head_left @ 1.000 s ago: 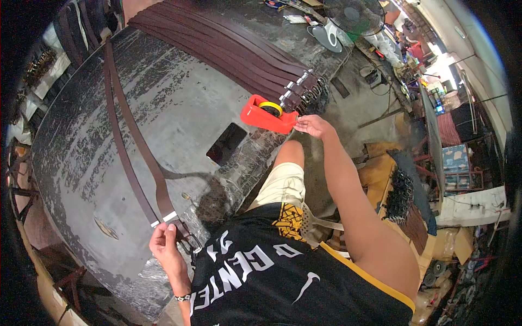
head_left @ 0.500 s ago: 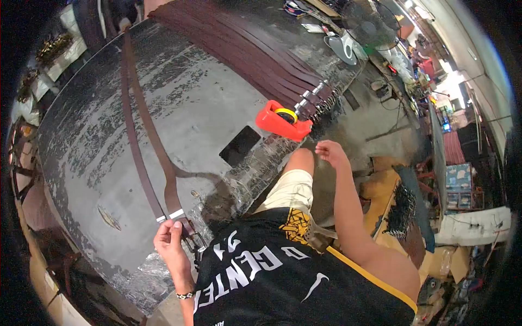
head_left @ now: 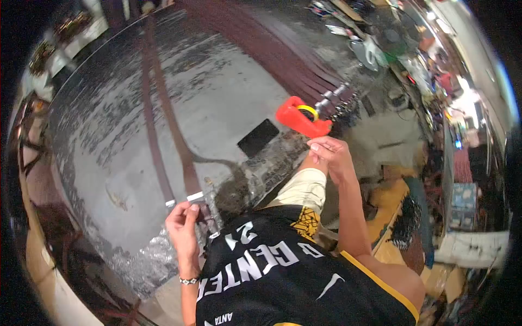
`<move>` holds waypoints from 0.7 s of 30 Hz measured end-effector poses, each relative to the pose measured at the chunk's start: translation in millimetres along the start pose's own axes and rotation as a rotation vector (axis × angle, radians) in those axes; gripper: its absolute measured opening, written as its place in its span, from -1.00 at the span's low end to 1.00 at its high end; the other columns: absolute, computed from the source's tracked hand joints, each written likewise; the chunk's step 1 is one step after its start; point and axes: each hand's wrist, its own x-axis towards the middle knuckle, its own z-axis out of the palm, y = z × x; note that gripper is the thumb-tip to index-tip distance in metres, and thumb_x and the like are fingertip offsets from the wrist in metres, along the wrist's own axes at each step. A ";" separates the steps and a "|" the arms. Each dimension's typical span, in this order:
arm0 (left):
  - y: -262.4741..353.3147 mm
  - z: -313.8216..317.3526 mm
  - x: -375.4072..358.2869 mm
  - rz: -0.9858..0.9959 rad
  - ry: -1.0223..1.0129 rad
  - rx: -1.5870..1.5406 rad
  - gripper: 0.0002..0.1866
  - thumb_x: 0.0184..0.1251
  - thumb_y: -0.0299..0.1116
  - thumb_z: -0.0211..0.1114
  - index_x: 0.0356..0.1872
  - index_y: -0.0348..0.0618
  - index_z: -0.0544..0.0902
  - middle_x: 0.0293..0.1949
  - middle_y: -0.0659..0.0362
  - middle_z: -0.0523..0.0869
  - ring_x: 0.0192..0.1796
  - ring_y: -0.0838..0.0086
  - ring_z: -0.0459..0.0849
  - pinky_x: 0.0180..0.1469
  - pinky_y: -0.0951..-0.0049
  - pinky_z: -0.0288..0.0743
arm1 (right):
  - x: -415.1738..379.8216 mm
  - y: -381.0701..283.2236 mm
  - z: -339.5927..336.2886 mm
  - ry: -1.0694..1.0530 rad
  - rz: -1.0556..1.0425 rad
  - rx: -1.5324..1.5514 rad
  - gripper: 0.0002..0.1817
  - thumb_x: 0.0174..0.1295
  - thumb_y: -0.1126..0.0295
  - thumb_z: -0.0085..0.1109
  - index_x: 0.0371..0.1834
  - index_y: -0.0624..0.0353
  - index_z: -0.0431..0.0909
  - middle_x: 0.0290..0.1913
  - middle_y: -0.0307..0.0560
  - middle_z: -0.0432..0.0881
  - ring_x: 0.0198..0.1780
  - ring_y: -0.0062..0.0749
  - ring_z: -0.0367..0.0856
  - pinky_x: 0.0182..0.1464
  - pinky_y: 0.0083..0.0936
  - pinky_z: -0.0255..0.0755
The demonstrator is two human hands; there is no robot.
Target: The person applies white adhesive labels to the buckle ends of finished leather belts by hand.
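Two brown leather belt lengths (head_left: 175, 136) run side by side down the left of the table, with white bands near their close ends. My left hand (head_left: 184, 220) is closed at those ends, thumb and fingers pinched on the belt; a dark buckle end lies beside it, partly hidden. At the table's near edge stands a red tape dispenser (head_left: 296, 120) with a yellow-rimmed roll. My right hand (head_left: 331, 155) is just below the dispenser's front end, its thumb and fingertips pressed together. Whatever those fingers may hold is too small to make out.
A dark phone (head_left: 258, 138) lies on the grey worn tabletop (head_left: 212, 103). Behind the dispenser, many brown belts (head_left: 277, 60) lie in a thick row, metal buckles (head_left: 333, 96) toward me. A fan (head_left: 389, 35) stands at the far right. Cardboard (head_left: 389, 206) is beside my right arm.
My right hand has come closer to the dispenser's front end, and its fingers are now pinched. My left hand stays at the belt ends. The whole view has shifted slightly.
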 end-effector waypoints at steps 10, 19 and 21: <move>8.2 -2.2 -5.1 0.002 -0.060 -0.082 -0.91 0.37 -0.51 0.28 -0.19 -0.32 0.66 -0.34 0.31 0.70 -0.32 0.72 0.58 -0.25 0.66 0.44 | -4.9 3.9 101.4 -0.219 -0.030 0.143 -0.63 0.26 0.58 0.21 0.16 0.34 0.58 -0.40 -0.16 0.67 -0.49 -0.67 0.48 -0.42 -0.71 0.38; 8.4 -5.4 -4.8 -0.021 -0.098 -0.060 -0.89 0.38 -0.51 0.28 -0.17 -0.34 0.66 -0.36 0.30 0.71 -0.34 0.72 0.60 -0.29 0.65 0.47 | -14.3 -8.7 132.7 -0.454 -0.055 0.099 -0.51 0.31 0.56 0.17 0.32 0.35 0.39 -0.35 -0.18 0.67 -0.45 -0.69 0.50 -0.37 -0.72 0.42; 7.4 -6.2 -5.3 -0.025 -0.108 -0.072 -0.89 0.38 -0.50 0.28 -0.18 -0.34 0.65 -0.36 0.30 0.71 -0.34 0.71 0.60 -0.29 0.65 0.47 | -18.4 -13.8 140.5 -0.501 -0.065 0.051 -0.55 0.34 0.56 0.14 0.30 0.35 0.40 -0.34 -0.17 0.66 -0.44 -0.69 0.51 -0.34 -0.71 0.42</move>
